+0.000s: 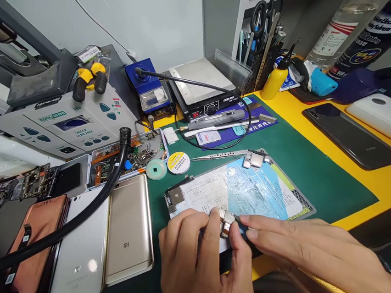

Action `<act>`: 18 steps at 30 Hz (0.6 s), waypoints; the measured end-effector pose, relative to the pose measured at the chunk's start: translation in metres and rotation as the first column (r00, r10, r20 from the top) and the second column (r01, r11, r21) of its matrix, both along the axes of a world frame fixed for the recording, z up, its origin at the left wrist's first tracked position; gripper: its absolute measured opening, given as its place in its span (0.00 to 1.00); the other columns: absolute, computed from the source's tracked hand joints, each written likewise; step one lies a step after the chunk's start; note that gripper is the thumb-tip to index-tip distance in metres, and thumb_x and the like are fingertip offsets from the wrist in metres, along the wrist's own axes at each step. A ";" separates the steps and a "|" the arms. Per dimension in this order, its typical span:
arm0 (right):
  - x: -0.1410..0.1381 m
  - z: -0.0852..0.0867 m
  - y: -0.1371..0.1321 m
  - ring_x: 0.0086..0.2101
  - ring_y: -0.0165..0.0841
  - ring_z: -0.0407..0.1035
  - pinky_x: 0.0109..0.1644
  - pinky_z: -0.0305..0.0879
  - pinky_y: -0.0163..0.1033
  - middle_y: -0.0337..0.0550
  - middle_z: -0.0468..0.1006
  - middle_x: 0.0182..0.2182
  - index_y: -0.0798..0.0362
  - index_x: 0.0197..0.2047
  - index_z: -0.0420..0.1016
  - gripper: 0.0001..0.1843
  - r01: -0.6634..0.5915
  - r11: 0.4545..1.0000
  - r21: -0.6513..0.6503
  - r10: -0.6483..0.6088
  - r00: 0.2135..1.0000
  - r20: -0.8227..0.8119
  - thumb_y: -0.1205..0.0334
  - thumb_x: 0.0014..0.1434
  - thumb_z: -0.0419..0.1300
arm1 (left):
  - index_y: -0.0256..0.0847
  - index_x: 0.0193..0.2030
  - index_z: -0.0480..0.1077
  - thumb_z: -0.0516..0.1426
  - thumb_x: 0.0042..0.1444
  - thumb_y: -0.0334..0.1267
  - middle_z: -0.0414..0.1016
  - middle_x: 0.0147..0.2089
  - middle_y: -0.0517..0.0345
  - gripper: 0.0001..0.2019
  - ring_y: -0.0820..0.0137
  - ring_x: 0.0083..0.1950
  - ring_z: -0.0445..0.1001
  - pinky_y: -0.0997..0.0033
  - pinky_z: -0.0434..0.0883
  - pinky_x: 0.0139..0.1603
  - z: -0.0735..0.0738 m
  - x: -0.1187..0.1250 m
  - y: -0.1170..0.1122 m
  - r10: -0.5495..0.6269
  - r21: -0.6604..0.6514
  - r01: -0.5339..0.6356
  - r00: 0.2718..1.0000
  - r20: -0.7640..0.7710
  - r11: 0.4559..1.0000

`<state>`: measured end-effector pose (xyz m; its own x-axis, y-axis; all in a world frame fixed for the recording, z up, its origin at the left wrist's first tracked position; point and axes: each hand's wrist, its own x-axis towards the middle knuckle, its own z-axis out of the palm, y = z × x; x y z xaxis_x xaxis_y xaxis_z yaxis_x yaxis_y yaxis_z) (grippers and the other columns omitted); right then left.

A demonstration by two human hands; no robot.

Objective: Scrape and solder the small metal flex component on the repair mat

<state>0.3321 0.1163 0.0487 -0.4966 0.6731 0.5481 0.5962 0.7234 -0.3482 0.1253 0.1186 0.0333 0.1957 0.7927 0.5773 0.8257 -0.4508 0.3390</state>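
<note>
Both hands (195, 257) (302, 247) are together, pinching a metal shield (227, 222) just above the repair pad (292, 201); tweezers (220, 155) lie beyond the pad, with phones (77, 250) and a hose (120, 156) left of it

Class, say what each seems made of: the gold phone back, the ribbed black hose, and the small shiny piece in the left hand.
The gold phone back: satin metal, perhaps anodized aluminium, from its soft even sheen. The black hose: matte rubber or plastic, ribbed at its end. The small shiny piece in the left hand: bright bare metal, from its hard glints; the alloy cannot be told.
</note>
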 end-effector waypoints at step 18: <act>0.000 -0.003 -0.007 0.46 0.29 0.83 0.56 0.72 0.21 0.52 0.89 0.43 0.59 0.45 0.82 0.12 0.083 0.995 -0.049 -0.089 0.988 -0.127 0.73 0.71 0.56 | 0.36 0.48 0.79 0.68 0.56 0.27 0.79 0.42 0.52 0.13 0.61 0.49 0.78 0.59 0.75 0.50 -0.001 0.005 -0.005 -0.011 0.007 0.011 1.000 0.029 1.000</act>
<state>0.3326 0.1096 0.0454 -0.3632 0.7350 0.5726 0.6038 0.6537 -0.4561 0.1298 0.1138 0.0319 0.1876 0.7868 0.5880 0.8108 -0.4620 0.3595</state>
